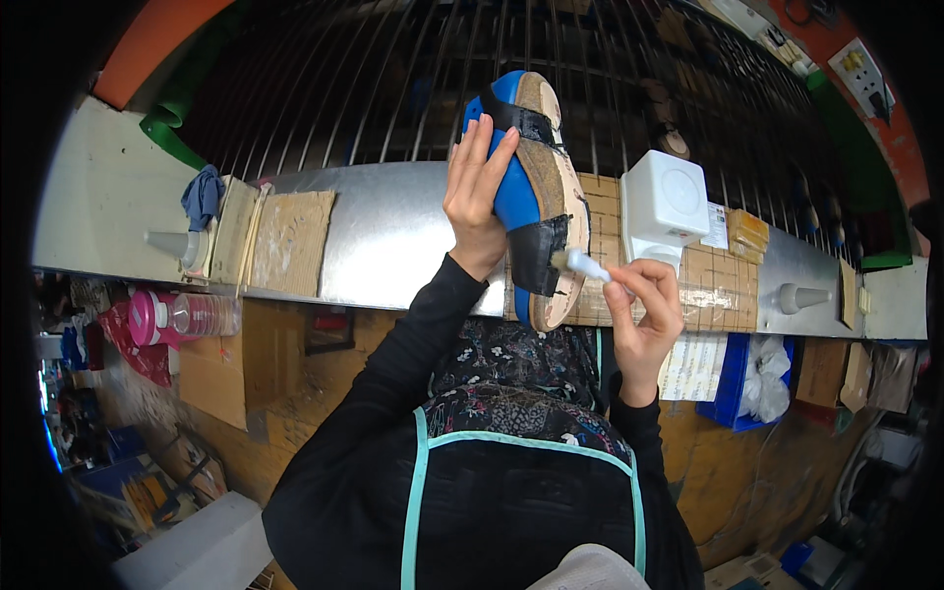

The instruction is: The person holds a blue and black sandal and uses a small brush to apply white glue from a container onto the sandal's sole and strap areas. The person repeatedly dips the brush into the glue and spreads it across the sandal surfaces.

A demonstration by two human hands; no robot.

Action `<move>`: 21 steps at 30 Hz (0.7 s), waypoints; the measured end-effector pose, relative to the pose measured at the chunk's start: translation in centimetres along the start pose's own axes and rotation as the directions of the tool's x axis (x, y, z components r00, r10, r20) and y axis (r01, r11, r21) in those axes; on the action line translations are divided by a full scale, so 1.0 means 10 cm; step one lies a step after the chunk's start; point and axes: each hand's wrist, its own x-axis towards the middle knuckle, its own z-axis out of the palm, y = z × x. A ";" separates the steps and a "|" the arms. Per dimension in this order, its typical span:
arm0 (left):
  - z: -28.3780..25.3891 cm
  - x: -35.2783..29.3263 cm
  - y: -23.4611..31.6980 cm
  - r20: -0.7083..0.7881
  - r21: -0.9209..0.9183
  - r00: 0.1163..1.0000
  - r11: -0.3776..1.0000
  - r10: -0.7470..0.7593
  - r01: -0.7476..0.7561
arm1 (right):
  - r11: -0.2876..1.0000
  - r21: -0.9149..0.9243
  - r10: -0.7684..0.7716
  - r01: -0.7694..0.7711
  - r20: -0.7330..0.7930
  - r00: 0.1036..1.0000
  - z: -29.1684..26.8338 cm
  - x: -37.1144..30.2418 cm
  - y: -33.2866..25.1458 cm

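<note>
A sandal upper with black straps and a tan sole edge point(562, 187) is stretched over a blue shoe last point(516, 194), held tilted above the bench with its underside turned to the right. My left hand point(477, 206) grips it from the left, fingers laid along the blue side and the thumb side hidden behind. Between the thumb and fingers of my right hand point(647, 317) is a small brush with a pale handle point(587, 265). Its bristles touch or nearly touch the lower strap's edge at the sole.
A white plastic container point(677, 197) stands on taped cardboard point(713, 290) to the right, by a yellow block point(748, 236). Cardboard pieces point(292, 241) lie on the metal bench point(379, 216) at left. Metal rods point(403, 88) run beyond it. A blue crate point(737, 383) sits below.
</note>
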 end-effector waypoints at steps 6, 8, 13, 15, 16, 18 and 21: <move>0.01 0.01 0.02 -0.009 -0.008 1.000 1.000 0.017 -0.018 | 0.999 0.033 -0.015 0.018 -0.077 0.997 0.06 0.11 -0.01; 0.01 0.01 0.01 -0.008 0.003 0.999 0.999 0.034 -0.034 | 0.999 0.026 -0.028 0.030 -0.068 0.997 0.06 0.11 -0.01; -0.01 0.02 0.00 0.002 0.014 0.999 0.999 0.046 -0.046 | 0.999 -0.026 -0.043 0.043 -0.008 0.999 0.00 0.10 0.00; -0.01 0.03 0.00 0.005 0.023 0.999 0.999 0.043 -0.044 | 0.999 -0.032 -0.036 0.036 0.013 0.999 -0.02 0.09 0.01; 0.00 0.03 -0.01 0.005 0.021 0.999 0.999 0.045 -0.045 | 0.998 -0.043 -0.045 0.046 0.015 0.999 -0.02 0.09 0.01; 0.00 0.03 -0.01 0.006 0.020 0.999 0.999 0.035 -0.035 | 0.996 -0.065 -0.064 0.065 0.020 0.998 -0.02 0.07 0.02; 0.01 0.04 -0.01 0.011 0.020 1.000 0.999 0.028 -0.028 | 0.997 -0.061 -0.054 0.055 0.016 0.998 -0.01 0.03 0.03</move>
